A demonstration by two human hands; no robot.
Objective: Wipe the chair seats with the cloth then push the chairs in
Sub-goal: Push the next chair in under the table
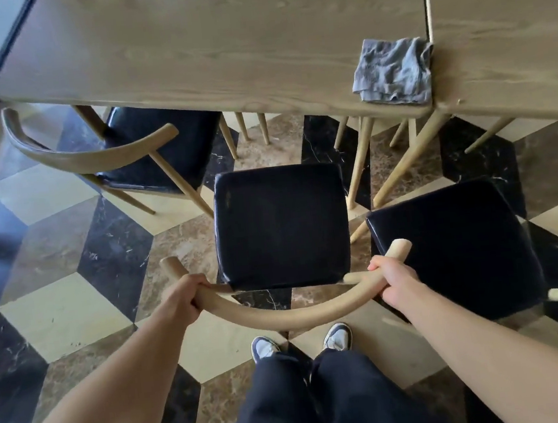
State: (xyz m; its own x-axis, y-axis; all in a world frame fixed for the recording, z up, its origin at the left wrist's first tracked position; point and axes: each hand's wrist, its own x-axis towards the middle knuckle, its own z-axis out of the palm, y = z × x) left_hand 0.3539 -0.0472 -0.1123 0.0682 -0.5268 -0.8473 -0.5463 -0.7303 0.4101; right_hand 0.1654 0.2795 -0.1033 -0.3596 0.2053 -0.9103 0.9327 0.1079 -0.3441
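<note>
Beyond both hands, the long wooden table [212, 46] runs left to right, with a second table [506, 32] butted against its right end. No writing or brand shows on anything. Between the hands stands the middle chair [281, 226], its dark seat pulled clear of the table, front edge towards it; the curved wooden backrest [282, 317] spans left to right nearest the person. The left hand [185, 295] and right hand [393, 278] each grip one end of that rail. Just right of the right hand sits another pulled-out chair [460, 247]; forward-left of the left hand, a third chair [157, 145] is partly tucked in. The grey cloth [393, 71] lies crumpled on the table's near right corner, well ahead of the right hand.
</note>
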